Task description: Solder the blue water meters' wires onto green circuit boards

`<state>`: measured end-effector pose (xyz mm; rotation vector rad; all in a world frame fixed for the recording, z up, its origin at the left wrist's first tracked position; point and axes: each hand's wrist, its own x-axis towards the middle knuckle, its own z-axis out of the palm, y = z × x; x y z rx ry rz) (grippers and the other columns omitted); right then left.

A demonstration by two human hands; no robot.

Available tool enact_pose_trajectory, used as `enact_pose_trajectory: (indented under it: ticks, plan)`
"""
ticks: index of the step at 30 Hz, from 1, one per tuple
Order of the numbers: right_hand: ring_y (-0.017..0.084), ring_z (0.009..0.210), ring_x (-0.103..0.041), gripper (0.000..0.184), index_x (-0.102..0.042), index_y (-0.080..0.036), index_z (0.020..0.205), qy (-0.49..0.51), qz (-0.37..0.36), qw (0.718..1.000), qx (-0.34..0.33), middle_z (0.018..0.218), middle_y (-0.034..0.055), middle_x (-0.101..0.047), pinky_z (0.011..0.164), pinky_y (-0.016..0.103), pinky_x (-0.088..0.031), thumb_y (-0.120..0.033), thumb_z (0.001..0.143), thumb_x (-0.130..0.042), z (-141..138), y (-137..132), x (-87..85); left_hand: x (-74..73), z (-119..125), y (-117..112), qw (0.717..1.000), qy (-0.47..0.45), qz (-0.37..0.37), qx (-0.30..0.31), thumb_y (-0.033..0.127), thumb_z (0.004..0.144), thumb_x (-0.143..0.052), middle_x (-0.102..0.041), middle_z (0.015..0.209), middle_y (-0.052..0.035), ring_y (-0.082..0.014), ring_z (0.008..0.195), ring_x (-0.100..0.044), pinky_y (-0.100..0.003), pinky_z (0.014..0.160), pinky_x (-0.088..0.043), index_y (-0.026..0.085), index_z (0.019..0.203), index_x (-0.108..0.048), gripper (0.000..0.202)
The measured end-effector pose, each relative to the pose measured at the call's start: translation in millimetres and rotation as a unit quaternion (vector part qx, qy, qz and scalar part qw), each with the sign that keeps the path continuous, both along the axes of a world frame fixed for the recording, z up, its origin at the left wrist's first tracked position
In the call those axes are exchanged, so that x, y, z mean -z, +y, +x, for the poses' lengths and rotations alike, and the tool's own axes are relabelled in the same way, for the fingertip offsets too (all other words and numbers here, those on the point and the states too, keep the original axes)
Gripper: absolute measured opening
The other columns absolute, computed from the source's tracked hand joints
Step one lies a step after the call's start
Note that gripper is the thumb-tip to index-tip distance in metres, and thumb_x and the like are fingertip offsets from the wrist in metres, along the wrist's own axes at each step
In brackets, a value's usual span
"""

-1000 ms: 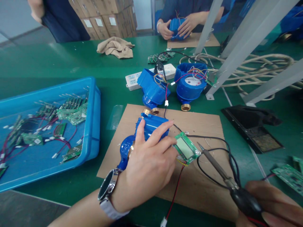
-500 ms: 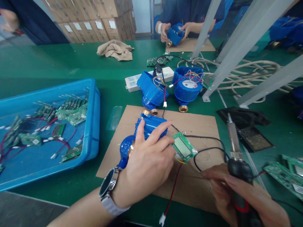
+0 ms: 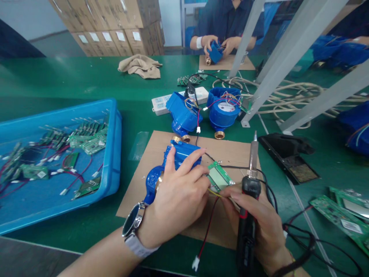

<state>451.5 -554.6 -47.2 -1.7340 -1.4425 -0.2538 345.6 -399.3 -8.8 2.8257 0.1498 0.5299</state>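
My left hand (image 3: pixel 178 192), with a watch (image 3: pixel 134 223) on its wrist, grips a blue water meter (image 3: pixel 184 154) that lies on its side on a cardboard sheet (image 3: pixel 138 181). Beside the fingers, a green circuit board with a small display (image 3: pixel 220 176) is attached by wires. A red and black lead (image 3: pixel 208 231) with a white plug hangs down from it. In my right hand (image 3: pixel 265 219) is a soldering iron (image 3: pixel 249 200), its tip pointing up and away from the board. The thumb and forefinger of that hand touch the board's lower edge near a yellow wire; whether they pinch it is unclear.
A blue tray (image 3: pixel 117 154) at left holds several circuit boards. Behind the cardboard stand two more blue meters (image 3: pixel 223 111) and a power strip (image 3: pixel 161 104). The iron's stand (image 3: pixel 288 157) and loose boards (image 3: pixel 340 219) lie right, near grey posts (image 3: pixel 288 61). A co-worker (image 3: pixel 227 23) sits opposite.
My right hand has moved left with the soldering iron, bringing its fingertips to the board's edge. My left hand stays on the meter. The person at far left has mostly left view.
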Motion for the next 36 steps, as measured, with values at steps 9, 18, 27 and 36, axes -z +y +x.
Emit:
enact_pose_trajectory:
  ticks: [9, 18, 27, 36]
  plan:
    - [0.016, 0.081, -0.066, 0.048, -0.05, -0.018, 0.114, 0.008, 0.099, 0.995, -0.004, 0.092, 0.0054, -0.068, 0.072, 0.032, -0.056, 0.0, 0.073, -0.065, -5, 7, -0.4, -2.9, -1, 0, 1.0, -0.01, -0.009, 0.006, 0.019, 0.086, -0.055, -0.07, 0.099, 0.0016, -0.0231, 0.133, -0.038, -0.06, 0.112, -0.001, 0.022, 0.08, -0.062, 0.01]
    - [0.014, 0.079, -0.065, 0.037, -0.054, -0.021, 0.109, 0.014, 0.081, 0.997, 0.007, 0.092, 0.0026, -0.068, 0.069, 0.03, -0.056, -0.005, 0.078, -0.065, -5, 1, 11.9, -3.8, -2, 1, 0.999, -0.022, -0.024, 0.025, 0.023, 0.087, -0.057, -0.07, 0.1, 0.0029, -0.0223, 0.133, -0.038, -0.058, 0.113, 0.001, 0.023, 0.085, -0.062, 0.005]
    - [0.015, 0.072, -0.068, 0.02, -0.053, -0.023, 0.099, 0.044, 0.047, 0.997, 0.039, 0.084, 0.0008, -0.069, 0.067, 0.03, -0.057, -0.015, 0.083, -0.062, -2, 5, 6.2, -4.7, -5, 2, 0.995, -0.062, -0.066, 0.039, 0.018, 0.089, -0.054, -0.071, 0.088, 0.0059, -0.0168, 0.125, -0.048, -0.053, 0.115, 0.005, 0.026, 0.087, -0.061, 0.011]
    - [0.015, 0.081, -0.066, 0.041, -0.05, -0.022, 0.112, 0.056, 0.074, 0.995, 0.034, 0.092, 0.0025, -0.067, 0.072, 0.031, -0.057, -0.006, 0.077, -0.064, -3, 6, 11.7, -4.8, -5, 2, 0.995, -0.058, -0.068, 0.035, 0.018, 0.088, -0.055, -0.07, 0.084, 0.0044, -0.0174, 0.123, -0.049, -0.054, 0.114, 0.004, 0.025, 0.085, -0.061, 0.01]
